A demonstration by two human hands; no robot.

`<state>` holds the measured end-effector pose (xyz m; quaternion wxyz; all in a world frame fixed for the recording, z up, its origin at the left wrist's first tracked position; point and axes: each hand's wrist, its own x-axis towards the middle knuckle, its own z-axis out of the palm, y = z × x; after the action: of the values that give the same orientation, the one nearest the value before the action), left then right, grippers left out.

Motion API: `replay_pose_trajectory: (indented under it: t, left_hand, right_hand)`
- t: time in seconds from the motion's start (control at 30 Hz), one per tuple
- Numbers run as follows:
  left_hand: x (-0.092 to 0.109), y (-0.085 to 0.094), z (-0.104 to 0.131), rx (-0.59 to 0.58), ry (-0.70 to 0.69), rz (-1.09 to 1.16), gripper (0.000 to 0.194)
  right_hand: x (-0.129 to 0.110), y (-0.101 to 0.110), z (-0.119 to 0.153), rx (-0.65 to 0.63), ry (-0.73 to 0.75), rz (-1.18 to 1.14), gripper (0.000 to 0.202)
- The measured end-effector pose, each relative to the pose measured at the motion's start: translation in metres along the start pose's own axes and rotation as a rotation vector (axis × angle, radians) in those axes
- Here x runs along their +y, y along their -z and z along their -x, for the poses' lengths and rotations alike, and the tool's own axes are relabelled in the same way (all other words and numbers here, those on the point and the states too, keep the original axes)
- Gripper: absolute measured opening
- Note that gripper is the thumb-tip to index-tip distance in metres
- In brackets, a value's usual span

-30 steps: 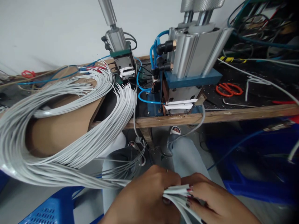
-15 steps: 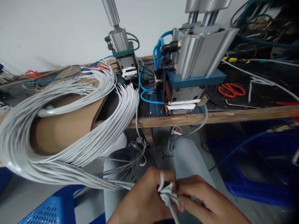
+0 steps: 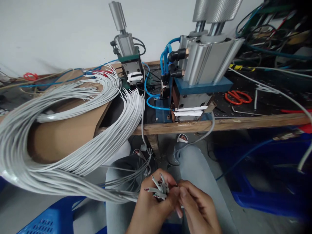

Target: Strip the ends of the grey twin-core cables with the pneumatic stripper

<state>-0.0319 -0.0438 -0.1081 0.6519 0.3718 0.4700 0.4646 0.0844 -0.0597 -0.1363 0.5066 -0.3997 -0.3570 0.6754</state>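
Note:
Low in the head view, my left hand [image 3: 153, 204] is closed around the ends of several grey cables [image 3: 159, 188], which fan out above its thumb with small dark tips showing. Close against its fingertips, my right hand [image 3: 198, 208] is closed in a pinch; what lies between those fingers is too small to make out. From my left hand the cables run left into a big coiled bundle of grey cables [image 3: 80, 185], draped over the bench edge and a cardboard sheet [image 3: 63, 139].
Pneumatic presses stand on the bench, a large one [image 3: 207, 61] at centre right and a smaller one [image 3: 125, 45] behind. Orange-handled scissors [image 3: 237, 97] and a hex key [image 3: 247, 112] lie to the right. A wooden bench edge [image 3: 239, 123] crosses the view. Blue stools [image 3: 46, 217] flank my legs.
The cable ends in my left hand now point up and left, spread apart, where they were bunched toward the lower right. My right hand has shifted slightly and pinches beside the left fingertips.

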Motion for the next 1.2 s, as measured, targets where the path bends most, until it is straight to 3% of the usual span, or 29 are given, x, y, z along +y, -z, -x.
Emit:
replay_pose_trajectory:
  t: [0.2, 0.5, 0.9, 1.2]
  left_hand:
    - [0.002, -0.001, -0.002, -0.034, 0.014, -0.029, 0.025]
    - [0.002, -0.011, 0.003, 0.034, -0.009, 0.083, 0.027]
    - [0.008, -0.016, 0.002, 0.068, 0.058, 0.099, 0.033]
    - [0.005, -0.015, -0.002, 0.031, 0.037, 0.043, 0.032]
  right_hand:
    - [-0.001, 0.003, 0.002, -0.008, -0.020, 0.021, 0.035]
    - [0.008, -0.008, 0.002, 0.188, -0.002, -0.135, 0.033]
    - [0.011, -0.006, 0.001, 0.185, 0.004, -0.123, 0.029]
    - [0.001, -0.014, 0.000, 0.325, -0.018, -0.108, 0.035]
